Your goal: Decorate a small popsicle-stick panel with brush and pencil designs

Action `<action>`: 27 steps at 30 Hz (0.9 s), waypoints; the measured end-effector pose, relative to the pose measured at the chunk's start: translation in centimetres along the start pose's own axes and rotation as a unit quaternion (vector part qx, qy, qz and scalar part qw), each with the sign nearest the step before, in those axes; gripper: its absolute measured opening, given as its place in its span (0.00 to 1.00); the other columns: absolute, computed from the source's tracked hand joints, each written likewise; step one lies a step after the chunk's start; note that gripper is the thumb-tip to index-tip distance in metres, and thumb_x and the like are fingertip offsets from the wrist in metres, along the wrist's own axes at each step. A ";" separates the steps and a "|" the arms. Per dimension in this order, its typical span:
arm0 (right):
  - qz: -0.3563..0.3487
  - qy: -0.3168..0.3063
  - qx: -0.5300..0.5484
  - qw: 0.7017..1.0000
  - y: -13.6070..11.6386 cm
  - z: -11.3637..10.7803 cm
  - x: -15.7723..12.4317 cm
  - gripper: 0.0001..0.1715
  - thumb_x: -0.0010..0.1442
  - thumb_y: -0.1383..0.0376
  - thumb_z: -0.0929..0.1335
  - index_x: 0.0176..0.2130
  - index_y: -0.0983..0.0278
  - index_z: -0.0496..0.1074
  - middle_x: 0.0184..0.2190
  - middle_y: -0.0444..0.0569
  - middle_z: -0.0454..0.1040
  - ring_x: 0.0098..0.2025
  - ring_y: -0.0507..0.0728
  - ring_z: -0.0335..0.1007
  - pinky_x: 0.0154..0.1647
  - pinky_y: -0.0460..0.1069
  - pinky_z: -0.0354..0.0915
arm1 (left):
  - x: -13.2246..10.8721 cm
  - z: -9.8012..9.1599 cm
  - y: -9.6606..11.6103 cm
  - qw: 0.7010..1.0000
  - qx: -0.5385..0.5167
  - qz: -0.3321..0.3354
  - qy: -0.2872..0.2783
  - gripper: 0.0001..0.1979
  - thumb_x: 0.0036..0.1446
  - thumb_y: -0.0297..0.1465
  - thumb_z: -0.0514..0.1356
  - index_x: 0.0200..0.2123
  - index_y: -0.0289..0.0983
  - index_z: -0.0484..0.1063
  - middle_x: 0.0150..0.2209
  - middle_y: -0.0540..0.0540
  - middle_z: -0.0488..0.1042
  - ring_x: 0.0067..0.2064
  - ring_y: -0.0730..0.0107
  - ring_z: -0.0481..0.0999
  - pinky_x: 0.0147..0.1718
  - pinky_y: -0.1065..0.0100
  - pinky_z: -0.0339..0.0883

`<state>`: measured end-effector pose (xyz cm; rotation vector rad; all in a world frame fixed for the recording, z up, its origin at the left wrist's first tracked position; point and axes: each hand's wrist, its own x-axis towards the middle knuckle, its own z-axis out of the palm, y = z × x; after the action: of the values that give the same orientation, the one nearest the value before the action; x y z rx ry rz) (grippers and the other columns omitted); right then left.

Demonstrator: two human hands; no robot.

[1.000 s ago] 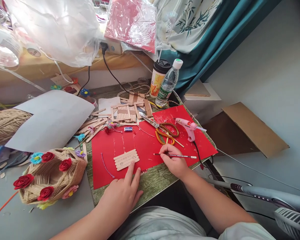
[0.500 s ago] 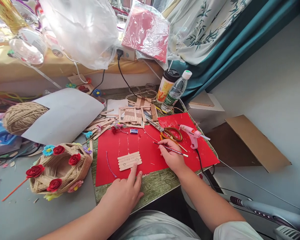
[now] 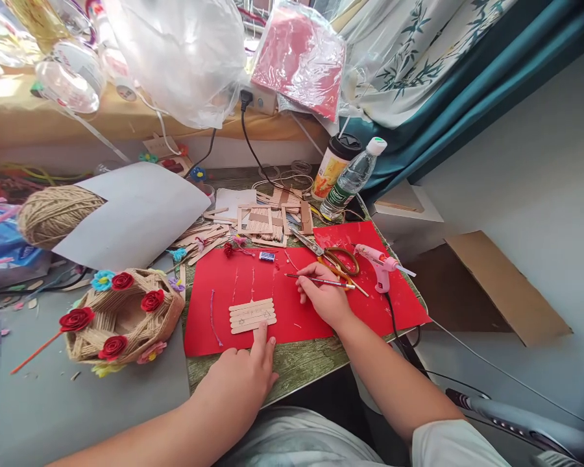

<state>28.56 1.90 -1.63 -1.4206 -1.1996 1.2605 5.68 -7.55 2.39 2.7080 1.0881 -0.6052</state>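
A small panel of joined craft sticks [image 3: 246, 316] lies on the red paper [image 3: 302, 318], with star shapes and faint marks drawn on it. The index finger of my left hand [image 3: 246, 370] is stretched out and touches the panel's lower right edge; that hand holds nothing. My right hand [image 3: 324, 295] grips a pencil [image 3: 316, 281] above the paper, right of the panel, its tip pointing left. Just beyond that hand are scissors [image 3: 338, 256] with orange-brown handles and a pink glue gun [image 3: 380, 263]. An eraser [image 3: 267, 257] sits above the panel.
At left stands a twine basket [image 3: 126, 318] with red roses. Behind are a twine ball [image 3: 58, 217], white paper [image 3: 141, 207] and loose craft sticks [image 3: 214, 237]. A water bottle [image 3: 348, 181] and a lidded cup [image 3: 335, 165] stand at the back right. An open cardboard box [image 3: 506, 285] is farther right.
My right hand has moved slightly left with the pencil, toward the panel. My left finger stays on the panel. The whole view has shifted a little.
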 end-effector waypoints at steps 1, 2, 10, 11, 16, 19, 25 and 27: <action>0.005 0.002 0.006 1.000 0.3 0.2 0.2 0.09 0.64 0.57 0.71 0.39 0.60 0.72 0.29 0.42 0.75 0.21 0.51 0.69 0.24 0.47 0.65 | 0.0 0.0 0.0 1.000 -0.002 0.000 0.003 0.28 0.74 0.41 0.52 0.71 0.37 0.65 0.72 0.22 0.57 0.34 0.56 0.85 0.32 0.57 0.79; 0.007 0.005 0.009 1.000 0.5 0.3 0.4 0.08 0.63 0.58 0.71 0.38 0.60 0.72 0.27 0.41 0.74 0.20 0.50 0.67 0.22 0.46 0.64 | 0.0 0.0 -0.1 1.000 -0.002 0.001 0.008 0.28 0.74 0.40 0.52 0.71 0.36 0.65 0.72 0.22 0.58 0.34 0.56 0.85 0.32 0.57 0.79; -0.080 0.048 -0.108 0.990 1.2 0.3 -0.5 0.05 0.65 0.60 0.69 0.38 0.59 0.74 0.31 0.46 0.75 0.31 0.57 0.71 0.32 0.50 0.67 | -0.1 0.6 -0.2 0.999 0.011 0.011 0.050 0.26 0.73 0.38 0.53 0.70 0.35 0.68 0.71 0.21 0.61 0.33 0.56 0.85 0.32 0.56 0.78; -0.095 0.054 -0.119 0.987 1.2 0.3 -0.5 0.05 0.66 0.61 0.68 0.38 0.59 0.74 0.32 0.46 0.75 0.33 0.57 0.72 0.34 0.51 0.67 | -0.2 0.6 -0.2 0.999 0.013 0.009 0.051 0.26 0.73 0.38 0.53 0.70 0.35 0.68 0.71 0.22 0.61 0.33 0.56 0.85 0.32 0.56 0.78; -0.114 0.056 -0.136 0.982 1.4 0.3 -0.3 0.04 0.66 0.63 0.68 0.38 0.59 0.73 0.34 0.46 0.75 0.36 0.58 0.72 0.39 0.52 0.67 | -0.1 0.5 -0.1 0.999 0.020 0.009 0.048 0.27 0.74 0.38 0.52 0.70 0.36 0.67 0.71 0.22 0.61 0.32 0.58 0.84 0.30 0.59 0.77; -0.119 0.064 -0.153 0.979 1.4 0.4 -0.3 0.04 0.67 0.63 0.67 0.38 0.59 0.73 0.34 0.46 0.75 0.38 0.59 0.72 0.42 0.53 0.67 | 0.0 0.4 -0.2 0.999 0.013 0.009 0.050 0.27 0.74 0.39 0.52 0.70 0.36 0.67 0.71 0.22 0.60 0.31 0.59 0.84 0.29 0.58 0.77; -0.119 0.040 -0.166 0.978 0.9 0.6 -0.3 0.05 0.66 0.63 0.67 0.37 0.59 0.73 0.35 0.46 0.76 0.37 0.59 0.72 0.41 0.52 0.66 | 0.0 0.7 -0.2 0.998 0.004 0.004 0.063 0.26 0.73 0.38 0.53 0.69 0.38 0.69 0.71 0.23 0.62 0.30 0.60 0.83 0.28 0.59 0.75; -0.115 0.032 -0.161 0.980 0.7 0.5 -0.3 0.06 0.65 0.63 0.67 0.36 0.59 0.73 0.34 0.46 0.75 0.36 0.58 0.71 0.40 0.52 0.66 | -0.1 0.8 -0.2 0.998 0.005 0.004 0.067 0.26 0.73 0.38 0.53 0.69 0.38 0.69 0.70 0.23 0.63 0.30 0.61 0.83 0.28 0.60 0.75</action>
<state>28.11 1.51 -2.36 -1.4866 -1.5252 0.8839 5.27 -7.67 1.72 2.7957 1.1071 -0.4343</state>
